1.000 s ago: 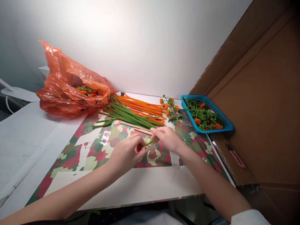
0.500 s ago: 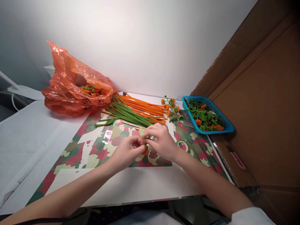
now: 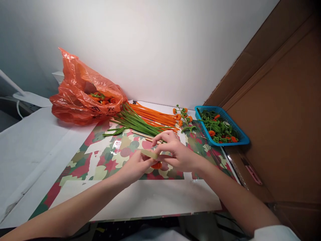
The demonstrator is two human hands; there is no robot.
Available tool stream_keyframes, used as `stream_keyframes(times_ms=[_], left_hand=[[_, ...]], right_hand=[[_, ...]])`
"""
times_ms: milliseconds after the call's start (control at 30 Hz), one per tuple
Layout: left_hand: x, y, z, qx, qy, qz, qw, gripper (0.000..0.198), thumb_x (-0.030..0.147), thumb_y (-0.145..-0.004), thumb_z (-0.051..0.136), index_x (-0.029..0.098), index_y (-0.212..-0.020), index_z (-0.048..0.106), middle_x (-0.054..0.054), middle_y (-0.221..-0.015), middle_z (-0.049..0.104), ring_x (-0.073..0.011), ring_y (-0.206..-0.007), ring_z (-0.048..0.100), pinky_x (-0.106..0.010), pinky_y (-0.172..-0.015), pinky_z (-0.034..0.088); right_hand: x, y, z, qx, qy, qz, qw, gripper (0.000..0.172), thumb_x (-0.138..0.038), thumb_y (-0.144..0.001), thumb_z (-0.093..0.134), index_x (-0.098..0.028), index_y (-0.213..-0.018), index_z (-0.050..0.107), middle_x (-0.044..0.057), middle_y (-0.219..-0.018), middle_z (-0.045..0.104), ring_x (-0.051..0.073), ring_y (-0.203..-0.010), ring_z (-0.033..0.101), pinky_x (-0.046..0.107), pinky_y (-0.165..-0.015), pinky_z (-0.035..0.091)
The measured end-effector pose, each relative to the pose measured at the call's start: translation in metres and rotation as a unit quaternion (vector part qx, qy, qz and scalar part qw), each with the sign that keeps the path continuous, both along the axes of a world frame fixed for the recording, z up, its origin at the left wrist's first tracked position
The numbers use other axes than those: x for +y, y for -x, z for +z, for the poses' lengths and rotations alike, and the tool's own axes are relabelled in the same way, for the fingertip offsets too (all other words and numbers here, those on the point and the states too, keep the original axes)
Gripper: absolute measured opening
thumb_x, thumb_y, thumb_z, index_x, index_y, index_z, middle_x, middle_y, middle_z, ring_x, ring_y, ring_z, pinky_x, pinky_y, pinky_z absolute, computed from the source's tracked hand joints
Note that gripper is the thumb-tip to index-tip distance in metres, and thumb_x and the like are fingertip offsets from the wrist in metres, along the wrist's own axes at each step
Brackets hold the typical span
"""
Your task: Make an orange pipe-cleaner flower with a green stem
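My left hand (image 3: 134, 167) is closed in a pinch over the middle of the patterned mat. From beneath its fingertips pokes a small orange fuzzy flower (image 3: 156, 165), mostly covered by the fingers. A strip of pale green tape (image 3: 148, 154) runs across the tops of those fingers toward my right hand (image 3: 177, 152). The right thumb and a fingertip close at the tape's right end, with the other fingers curled above. Just beyond lie thin wooden sticks (image 3: 140, 134) and a bundle of green pipe cleaners (image 3: 140, 124).
Orange pipe cleaners (image 3: 152, 114) lie behind the green ones. At left slumps an orange plastic bag (image 3: 75, 103) with flowers inside. A finished flower stem (image 3: 185, 115) rests near a blue basket (image 3: 244, 140) of green and orange pieces. Farther right, a pink cutter (image 3: 253, 174) lies on cardboard.
The tape strip has gone from standing upright to lying flatter across the left fingers. My right hand has shifted slightly right and opened its upper fingers; its wrist now hides the tape roll.
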State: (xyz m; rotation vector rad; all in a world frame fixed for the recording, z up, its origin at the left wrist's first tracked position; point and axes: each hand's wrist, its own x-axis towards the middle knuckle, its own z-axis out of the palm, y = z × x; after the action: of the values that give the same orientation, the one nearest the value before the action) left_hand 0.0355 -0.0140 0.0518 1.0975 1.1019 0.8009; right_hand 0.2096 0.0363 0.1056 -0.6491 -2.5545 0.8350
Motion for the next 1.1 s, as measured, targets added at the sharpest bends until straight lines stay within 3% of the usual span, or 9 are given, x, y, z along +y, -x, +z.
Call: stream_keyframes(times_ms=[133,200,267,400,500,600,733,867,1100], left_hand=[[-0.003,0.004,0.003,0.07,-0.052,0.012,0.996,0.009,0.027,-0.072,0.053,0.017,-0.072,0.054,0.003,-0.062,0.054,-0.0107,-0.054,0.048,-0.021,-0.05,0.034],[-0.002,0.007,0.006,0.154,-0.152,0.022,0.976,0.008,0.025,-0.077,0.05,0.018,-0.072,0.053,0.002,-0.066,0.056,-0.0121,-0.059,0.051,-0.023,-0.053,0.037],[0.001,0.011,0.008,0.272,-0.3,0.048,0.913,0.012,0.023,-0.082,0.047,0.019,-0.072,0.053,0.001,-0.07,0.059,-0.0132,-0.064,0.052,-0.025,-0.06,0.039],[0.009,0.016,0.012,0.446,-0.522,0.082,0.722,0.016,0.017,-0.087,0.046,0.018,-0.072,0.054,0.0,-0.072,0.063,-0.0145,-0.067,0.055,-0.029,-0.065,0.037],[0.013,0.016,0.02,0.519,-0.587,0.097,0.614,0.017,0.015,-0.087,0.049,0.018,-0.072,0.057,-0.001,-0.074,0.066,-0.0156,-0.068,0.058,-0.031,-0.065,0.036],[0.015,0.014,0.029,0.553,-0.611,0.108,0.557,0.019,0.012,-0.086,0.049,0.018,-0.07,0.058,-0.002,-0.074,0.067,-0.016,-0.067,0.059,-0.032,-0.065,0.035],[0.021,0.012,0.036,0.565,-0.628,0.117,0.522,0.019,0.013,-0.087,0.05,0.018,-0.07,0.059,-0.003,-0.074,0.066,-0.0161,-0.067,0.059,-0.032,-0.063,0.034],[0.035,0.012,0.041,0.56,-0.633,0.141,0.515,0.018,0.015,-0.088,0.051,0.017,-0.071,0.058,-0.003,-0.075,0.067,-0.016,-0.069,0.059,-0.032,-0.064,0.034],[0.06,0.012,0.075,0.472,-0.591,0.184,0.628,0.015,0.02,-0.087,0.05,0.018,-0.074,0.058,-0.002,-0.076,0.066,-0.0151,-0.065,0.056,-0.03,-0.065,0.039]], right_hand=[[-0.007,-0.019,-0.012,0.016,-0.046,-0.02,0.999,0.011,-0.017,-0.083,0.065,-0.024,-0.08,0.072,0.004,-0.138,0.043,0.026,-0.13,0.029,0.048,-0.111,0.024],[-0.011,-0.027,-0.021,0.021,-0.059,-0.05,0.997,0.01,-0.02,-0.082,0.066,-0.025,-0.079,0.074,0.002,-0.148,0.033,0.029,-0.137,0.02,0.052,-0.113,0.017],[-0.014,-0.033,-0.029,0.023,-0.046,-0.078,0.996,0.014,-0.016,-0.081,0.064,-0.025,-0.08,0.074,0.002,-0.15,0.031,0.029,-0.139,0.02,0.053,-0.114,0.016],[-0.011,-0.04,-0.034,0.063,0.046,-0.112,0.991,0.029,-0.008,-0.073,0.054,-0.026,-0.085,0.073,0.005,-0.139,0.048,0.027,-0.132,0.037,0.051,-0.109,0.028],[-0.008,-0.035,-0.032,0.226,0.11,-0.164,0.954,0.023,-0.018,-0.079,0.049,-0.024,-0.089,0.069,0.007,-0.119,0.061,0.026,-0.117,0.052,0.047,-0.103,0.037],[-0.011,-0.013,-0.027,0.316,0.143,-0.255,0.903,0.021,-0.033,-0.082,0.058,-0.022,-0.098,0.064,0.007,-0.104,0.066,0.024,-0.105,0.058,0.042,-0.096,0.042],[-0.013,0.03,-0.029,0.312,0.278,-0.321,0.85,0.027,-0.035,-0.065,0.079,-0.018,-0.082,0.065,0.003,-0.079,0.066,0.019,-0.08,0.062,0.032,-0.076,0.049],[0.0,0.054,-0.036,0.417,0.337,-0.318,0.782,0.024,-0.038,-0.067,0.076,-0.016,-0.07,0.066,0.002,-0.069,0.066,0.016,-0.068,0.059,0.031,-0.069,0.049],[0.04,0.048,-0.012,0.447,0.143,-0.27,0.841,0.009,-0.026,-0.072,0.074,-0.019,-0.068,0.071,0.001,-0.068,0.065,0.015,-0.067,0.057,0.028,-0.065,0.046]])
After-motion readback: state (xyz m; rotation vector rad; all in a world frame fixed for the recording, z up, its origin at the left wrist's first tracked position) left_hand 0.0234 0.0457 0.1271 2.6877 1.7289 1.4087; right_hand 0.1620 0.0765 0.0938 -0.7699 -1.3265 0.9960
